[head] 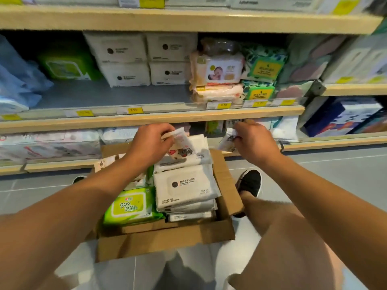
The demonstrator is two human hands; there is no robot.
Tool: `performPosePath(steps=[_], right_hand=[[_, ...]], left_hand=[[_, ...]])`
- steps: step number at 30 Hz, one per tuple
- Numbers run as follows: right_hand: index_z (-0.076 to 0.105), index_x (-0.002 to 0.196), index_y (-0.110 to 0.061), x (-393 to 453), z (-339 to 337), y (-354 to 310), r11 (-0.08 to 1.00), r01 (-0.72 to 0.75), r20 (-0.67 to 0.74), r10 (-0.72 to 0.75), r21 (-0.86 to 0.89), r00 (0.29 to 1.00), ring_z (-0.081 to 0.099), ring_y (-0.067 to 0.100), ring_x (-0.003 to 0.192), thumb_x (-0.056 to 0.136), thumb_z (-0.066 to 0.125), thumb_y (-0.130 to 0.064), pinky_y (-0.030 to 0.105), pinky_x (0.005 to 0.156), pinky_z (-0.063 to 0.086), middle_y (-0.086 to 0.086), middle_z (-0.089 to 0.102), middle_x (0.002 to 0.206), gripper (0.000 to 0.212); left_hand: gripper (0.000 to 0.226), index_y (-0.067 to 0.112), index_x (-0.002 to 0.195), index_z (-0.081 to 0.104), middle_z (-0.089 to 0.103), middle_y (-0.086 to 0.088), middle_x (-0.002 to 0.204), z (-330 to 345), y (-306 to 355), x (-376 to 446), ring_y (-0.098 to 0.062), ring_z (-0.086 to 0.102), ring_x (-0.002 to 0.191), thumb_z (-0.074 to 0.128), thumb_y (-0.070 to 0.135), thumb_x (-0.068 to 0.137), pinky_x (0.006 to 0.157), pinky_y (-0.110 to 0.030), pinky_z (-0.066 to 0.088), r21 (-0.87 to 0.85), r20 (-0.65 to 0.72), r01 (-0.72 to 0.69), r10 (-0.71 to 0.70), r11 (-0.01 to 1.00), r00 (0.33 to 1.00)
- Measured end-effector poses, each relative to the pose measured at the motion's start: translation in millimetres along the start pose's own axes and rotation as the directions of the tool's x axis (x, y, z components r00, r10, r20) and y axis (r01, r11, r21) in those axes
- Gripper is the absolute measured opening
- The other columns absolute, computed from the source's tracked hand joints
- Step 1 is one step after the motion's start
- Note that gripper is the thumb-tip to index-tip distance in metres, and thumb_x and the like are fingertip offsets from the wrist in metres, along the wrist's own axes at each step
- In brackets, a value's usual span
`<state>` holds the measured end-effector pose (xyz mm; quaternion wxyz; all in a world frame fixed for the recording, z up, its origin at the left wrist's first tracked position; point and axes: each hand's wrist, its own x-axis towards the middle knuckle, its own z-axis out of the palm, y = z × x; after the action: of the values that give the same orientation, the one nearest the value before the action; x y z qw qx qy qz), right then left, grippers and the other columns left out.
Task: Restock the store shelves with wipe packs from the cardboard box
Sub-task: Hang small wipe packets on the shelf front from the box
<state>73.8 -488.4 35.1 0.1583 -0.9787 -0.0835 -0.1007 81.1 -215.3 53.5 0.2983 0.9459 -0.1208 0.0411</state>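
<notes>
While the open brown cardboard box (pixel 167 237) sits on the floor near the person's knees, both hands work above its far end. Left hand (pixel 150 143): fingers pinched on a small white cartoon-printed wipe pack (pixel 181 146), lifted off the stack, presumably for shelving. Right hand (pixel 254 141): fingers closed on a second small white pack (pixel 227 139), held just before the low wooden shelf (pixel 314 146). In the box: a lime-green pack (pixel 130 206) left, stacked white flip-lid packs (pixel 185 188) right. The middle shelf (pixel 146 120) has bare space front left.
</notes>
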Motion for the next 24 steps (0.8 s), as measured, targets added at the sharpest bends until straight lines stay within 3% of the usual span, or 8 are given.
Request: performPosePath(steps=[2,5,11,14,21,24], right_hand=[[0.06,0.084,-0.008,0,2,26,0.997,-0.05,-0.013,0.049,-0.054,0.999,0.054,0.037,0.083,0.08,0.055,-0.005,0.04,0.058,0.047,0.011,0.056,0.087,0.006],[0.068,0.092,-0.009,3,10,60,0.992,-0.091,-0.063,0.086,-0.087,0.994,0.055,0.04,0.091,0.082,0.058,-0.006,0.044,0.065,0.052,0.013,0.06,0.094,0.014],[0.073,0.089,-0.008,24,45,110,0.991,-0.019,-0.17,-0.003,-0.132,0.985,0.057,0.038,0.075,0.078,0.068,-0.001,0.037,0.058,0.048,0.012,0.066,0.088,0.014],[0.074,0.089,-0.012,40,76,135,0.985,0.021,-0.177,-0.052,-0.17,0.983,0.054,0.036,0.07,0.08,0.068,-0.005,0.038,0.059,0.044,0.01,0.065,0.086,0.013],[0.076,0.091,-0.016,73,152,173,0.956,0.037,-0.142,-0.081,-0.29,0.986,0.055,0.032,0.075,0.071,0.08,-0.009,0.037,0.069,0.04,0.006,0.063,0.082,0.021],[0.076,0.093,-0.018,86,181,183,0.941,0.038,-0.1,-0.075,-0.336,0.992,0.053,0.032,0.076,0.071,0.079,-0.008,0.038,0.073,0.038,0.006,0.06,0.083,0.024]], left_hand=[[0.019,0.022,0.105,0.07,0.069,0.006,0.098,15,13,11,-0.009,0.056,0.084,0.066,0.019,0.087,0.066,-0.021,0.038,-0.02,0.031,-0.006,0.006,1.0,1.0],[0.019,0.025,0.103,0.07,0.066,0.01,0.095,40,26,28,-0.007,0.055,0.084,0.067,0.017,0.086,0.064,-0.018,0.037,-0.061,0.073,0.003,0.002,0.998,0.997],[0.018,0.023,0.098,0.069,0.065,0.011,0.092,90,37,63,0.001,0.056,0.077,0.067,0.01,0.085,0.056,-0.004,0.039,-0.175,0.126,0.058,-0.036,0.983,0.991],[0.017,0.022,0.097,0.068,0.065,0.01,0.092,113,34,82,0.01,0.055,0.074,0.067,0.009,0.085,0.059,0.001,0.039,-0.243,0.119,0.08,-0.053,0.967,0.992],[0.014,0.019,0.097,0.07,0.07,0.007,0.088,158,16,112,0.009,0.06,0.075,0.068,0.012,0.085,0.062,-0.004,0.044,-0.248,0.074,0.042,-0.025,0.968,0.997],[0.018,0.03,0.093,0.067,0.065,0.017,0.082,166,12,122,0.013,0.058,0.073,0.07,0.015,0.083,0.061,-0.004,0.041,-0.172,0.067,0.022,-0.01,0.985,0.998]])
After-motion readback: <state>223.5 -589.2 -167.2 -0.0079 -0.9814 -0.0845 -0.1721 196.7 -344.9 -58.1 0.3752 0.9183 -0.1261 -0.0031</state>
